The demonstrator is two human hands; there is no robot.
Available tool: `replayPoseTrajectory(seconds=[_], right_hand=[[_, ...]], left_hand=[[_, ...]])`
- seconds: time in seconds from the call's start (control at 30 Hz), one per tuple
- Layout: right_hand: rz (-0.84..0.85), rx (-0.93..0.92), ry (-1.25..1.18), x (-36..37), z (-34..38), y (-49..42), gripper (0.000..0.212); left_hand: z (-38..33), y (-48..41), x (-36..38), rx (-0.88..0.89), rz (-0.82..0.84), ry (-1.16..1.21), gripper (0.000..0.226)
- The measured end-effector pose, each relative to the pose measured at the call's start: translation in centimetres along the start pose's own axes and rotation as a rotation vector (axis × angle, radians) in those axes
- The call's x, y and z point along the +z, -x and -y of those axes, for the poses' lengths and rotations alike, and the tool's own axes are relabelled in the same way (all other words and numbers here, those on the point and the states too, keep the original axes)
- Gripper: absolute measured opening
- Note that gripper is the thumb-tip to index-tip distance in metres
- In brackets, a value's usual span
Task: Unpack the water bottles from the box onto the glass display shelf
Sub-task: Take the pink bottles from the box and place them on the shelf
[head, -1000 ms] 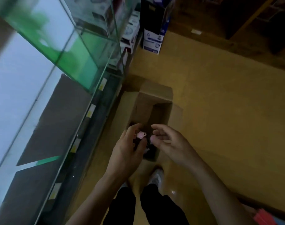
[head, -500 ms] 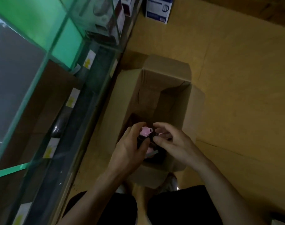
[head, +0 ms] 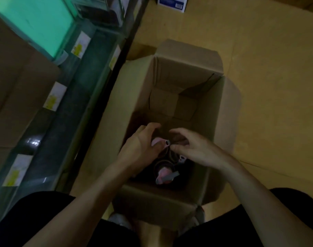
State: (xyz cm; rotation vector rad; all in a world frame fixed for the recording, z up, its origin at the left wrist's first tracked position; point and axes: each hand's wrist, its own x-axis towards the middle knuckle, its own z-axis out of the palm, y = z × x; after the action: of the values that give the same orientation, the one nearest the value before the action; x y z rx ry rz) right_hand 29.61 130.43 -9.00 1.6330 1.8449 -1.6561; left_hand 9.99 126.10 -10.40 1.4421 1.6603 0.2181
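Head view looks down into an open cardboard box (head: 171, 90) on the yellow floor (head: 268, 68). Inside the box, toward its near end, stand dark water bottles with pink lids; one pink-lidded bottle (head: 163, 173) sits uncovered nearest the near wall. The left hand (head: 139, 148) is wrapped around another bottle (head: 159, 142) just beyond it, fingers curled shut on its pink spouted cap. The right hand (head: 196, 148) hovers beside that cap with fingers bent and partly open; whether they touch it cannot be told. Left of the box runs the glass display shelf (head: 84, 90), carrying white and yellow price tags (head: 55, 98) whose print is unreadable.
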Motion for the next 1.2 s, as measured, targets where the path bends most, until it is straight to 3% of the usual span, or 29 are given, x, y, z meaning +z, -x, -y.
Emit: replayPoseTrajectory(seconds=[0.2, 0.4, 0.6, 0.87, 1.1, 1.13, 1.2], right_hand=[[-0.011, -0.04, 0.108, 0.5, -0.8, -2.0, 0.063], [0.003, 0.002, 0.236, 1.4, -1.6, -3.7, 0.065], [-0.045, -0.061, 0.339, 3.0, -2.5, -5.1, 0.058], [-0.09, -0.039, 0.41, 4.4, -3.7, -7.2, 0.046], [-0.135, 0.057, 0.37, 4.3, -4.2, -7.8, 0.024], [-0.124, 0.075, 0.323, 4.3, -4.3, -7.8, 0.022], [-0.099, 0.124, 0.213, 4.2, -4.4, -7.7, 0.015]], left_hand=[[1.9, -1.4, 0.8, 0.043, 0.021, -0.142, 0.063], [1.8, -2.3, 1.7, 0.014, 0.146, -0.277, 0.062], [0.9, -1.9, 2.5, 0.053, 0.244, -0.379, 0.043], [2.6, -2.9, 3.2, -0.04, 0.233, -0.252, 0.047], [2.8, -3.8, 3.0, -0.106, 0.251, -0.101, 0.081], [2.6, -3.8, 2.9, -0.11, 0.253, -0.082, 0.081], [2.4, -3.7, 3.0, -0.115, 0.263, -0.058, 0.057]])
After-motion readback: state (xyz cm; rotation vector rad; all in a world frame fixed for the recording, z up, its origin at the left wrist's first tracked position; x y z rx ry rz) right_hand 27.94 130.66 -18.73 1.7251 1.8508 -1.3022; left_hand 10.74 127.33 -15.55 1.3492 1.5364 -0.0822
